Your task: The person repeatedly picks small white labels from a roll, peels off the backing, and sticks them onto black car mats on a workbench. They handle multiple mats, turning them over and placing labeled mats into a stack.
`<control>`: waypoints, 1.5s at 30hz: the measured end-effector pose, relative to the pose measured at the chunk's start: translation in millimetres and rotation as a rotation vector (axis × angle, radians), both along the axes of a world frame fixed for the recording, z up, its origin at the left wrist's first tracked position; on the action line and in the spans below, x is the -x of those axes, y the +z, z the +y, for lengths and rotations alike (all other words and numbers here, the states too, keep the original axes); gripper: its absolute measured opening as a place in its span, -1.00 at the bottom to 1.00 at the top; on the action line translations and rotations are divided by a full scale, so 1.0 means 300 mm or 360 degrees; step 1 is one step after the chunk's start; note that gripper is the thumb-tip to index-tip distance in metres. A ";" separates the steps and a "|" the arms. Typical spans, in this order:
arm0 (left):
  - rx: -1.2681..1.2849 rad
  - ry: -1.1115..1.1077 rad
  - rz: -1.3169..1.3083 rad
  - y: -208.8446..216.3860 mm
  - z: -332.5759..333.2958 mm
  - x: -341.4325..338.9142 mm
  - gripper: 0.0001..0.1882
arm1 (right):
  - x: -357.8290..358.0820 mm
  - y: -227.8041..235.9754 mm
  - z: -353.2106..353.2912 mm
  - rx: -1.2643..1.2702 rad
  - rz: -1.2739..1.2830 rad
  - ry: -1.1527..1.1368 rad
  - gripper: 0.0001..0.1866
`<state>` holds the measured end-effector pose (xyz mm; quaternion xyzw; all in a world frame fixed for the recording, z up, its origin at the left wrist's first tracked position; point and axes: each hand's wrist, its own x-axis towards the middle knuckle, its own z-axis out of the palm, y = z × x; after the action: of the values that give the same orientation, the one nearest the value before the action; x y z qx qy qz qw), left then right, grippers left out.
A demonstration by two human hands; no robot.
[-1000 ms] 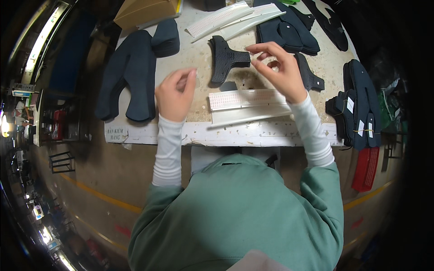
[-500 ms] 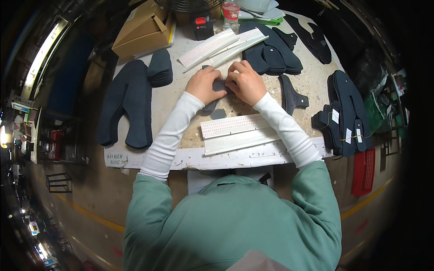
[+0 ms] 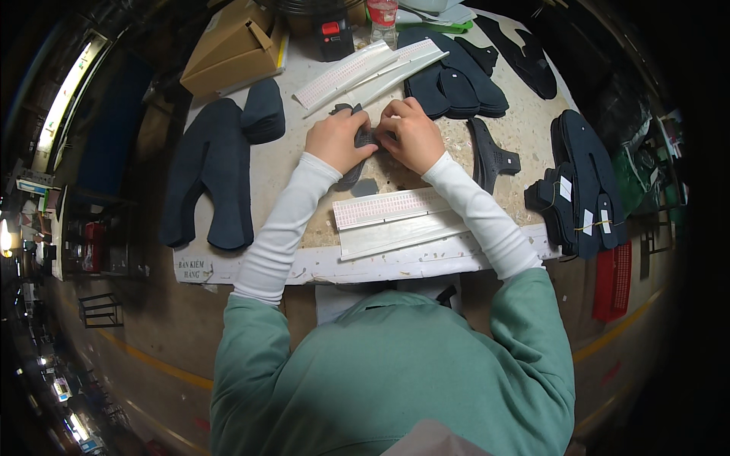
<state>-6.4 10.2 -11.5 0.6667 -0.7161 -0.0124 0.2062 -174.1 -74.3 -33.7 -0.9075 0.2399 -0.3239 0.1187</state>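
Note:
Above the middle of the table both of my hands are close together. My left hand [image 3: 332, 143] grips a dark grey perforated cut piece [image 3: 352, 179] between thumb and fingers; parts of it stick out above and below the hand. Just right of it, my right hand [image 3: 414, 138] is closed in a pinch, and whatever its fingertips hold is hidden or too small to name. A small grey scrap [image 3: 365, 187] lies below the left hand. In front is a folded white label sheet [image 3: 391, 211] with rows of red print. Similar perforated T-shaped pieces [image 3: 490, 158] lie to the right.
Dark stacked cut pieces stand at the left [image 3: 217, 167], back [image 3: 456, 87] and right [image 3: 585, 175], the right ones with white tags. More label sheets [image 3: 346, 74] lie behind my hands. Farther back are a cardboard box [image 3: 228, 53], a black-and-red device [image 3: 334, 39] and a bottle [image 3: 383, 23].
My right fingertips have drawn slightly away from the dark piece, which stays in my left hand. The whole view has shifted a little.

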 end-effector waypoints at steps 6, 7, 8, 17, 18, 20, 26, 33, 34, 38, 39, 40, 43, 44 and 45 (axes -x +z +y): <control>-0.0030 0.0035 0.0230 0.008 -0.009 -0.022 -0.76 | 0.019 0.023 -0.034 -0.0072 -0.0133 -0.0188 -0.78; -0.0034 0.0086 0.0207 0.009 -0.011 -0.021 -0.74 | 0.020 0.027 -0.036 -0.0247 -0.0159 -0.0143 -0.76; -0.0039 0.0138 0.0184 0.010 -0.011 -0.019 -0.73 | 0.021 0.031 -0.036 -0.0409 -0.0197 -0.0098 -0.74; -0.0100 0.0113 -0.0105 0.016 0.018 0.029 -0.57 | -0.014 0.010 0.041 0.0062 -0.0022 -0.0101 -0.73; -0.0084 0.0095 -0.0100 0.017 0.017 0.026 -0.59 | -0.012 0.013 0.032 0.0072 -0.0052 -0.0142 -0.74; -0.0024 0.0058 -0.0030 0.017 0.015 0.017 -0.64 | -0.002 0.019 0.010 -0.0011 -0.0158 -0.0213 -0.76; 0.0037 0.0144 -0.0069 0.010 0.004 0.017 -0.70 | 0.004 0.010 -0.017 -0.0838 -0.0394 -0.0057 -0.77; 0.0041 0.0154 -0.0117 0.005 0.018 0.033 -0.64 | -0.017 -0.032 0.019 -0.0015 -0.0180 -0.0075 -0.81; 0.0044 0.0122 -0.0083 0.004 0.015 0.028 -0.64 | -0.019 -0.032 0.013 0.0123 -0.0180 -0.0091 -0.82; 0.0002 0.0017 0.0031 0.008 0.005 -0.014 -0.68 | -0.002 -0.015 -0.026 -0.0269 -0.0364 -0.0077 -0.75; -0.0030 -0.0006 0.0056 0.010 0.003 -0.023 -0.70 | 0.003 -0.008 -0.032 -0.0427 -0.0448 -0.0050 -0.72; -0.0048 -0.0016 0.0109 0.012 0.000 -0.032 -0.69 | 0.006 -0.002 -0.035 -0.0588 -0.0536 -0.0031 -0.69; -0.0089 -0.0008 0.0250 0.014 -0.006 -0.044 -0.66 | -0.001 0.010 -0.019 -0.0712 -0.0552 0.0047 -0.58; -0.0078 0.0031 0.0284 0.012 -0.008 -0.043 -0.65 | -0.007 0.013 -0.012 -0.0760 -0.0579 0.0078 -0.57; -0.0068 0.0070 0.0318 0.009 -0.009 -0.041 -0.63 | -0.011 0.016 -0.005 -0.0714 -0.0582 0.0084 -0.55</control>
<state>5.9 7.6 -8.7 0.6820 -0.6767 -0.0896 0.2625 -170.8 -75.7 -29.0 -0.7910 0.2564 -0.4178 0.3661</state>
